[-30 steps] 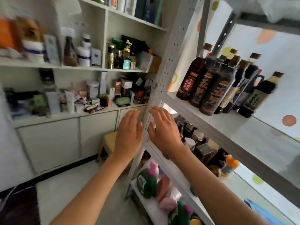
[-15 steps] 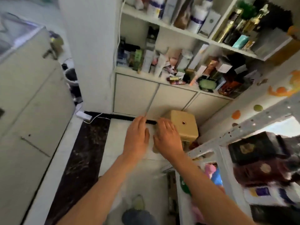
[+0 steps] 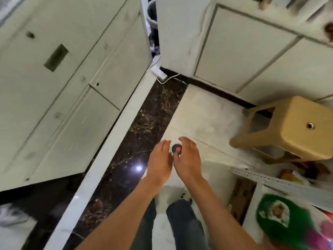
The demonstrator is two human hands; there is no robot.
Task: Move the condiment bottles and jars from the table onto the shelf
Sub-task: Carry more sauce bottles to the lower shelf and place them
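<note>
No condiment bottle or jar and no table shows in the head view, which points down at the floor. My left hand [image 3: 160, 163] and my right hand [image 3: 188, 159] hang side by side over the pale floor tiles, fingers straight and relaxed. Between them sits a small round black thing with a red spot [image 3: 176, 148]; I cannot tell whether a thumb touches it or it lies on the floor. A corner of the metal shelf frame [image 3: 270, 181] shows at the lower right, blurred.
A tan plastic stool [image 3: 295, 130] stands on the floor at the right. White cabinet doors [image 3: 239, 47] line the back, and a white cabinet [image 3: 63, 98] fills the left. A white power strip [image 3: 158, 73] lies in the corner. A green plush item [image 3: 277, 219] sits low on the shelf.
The view has swung from the shelf with its dark bottles down to the floor. Both hands stayed together in front of me, and the small black round thing now shows between them.
</note>
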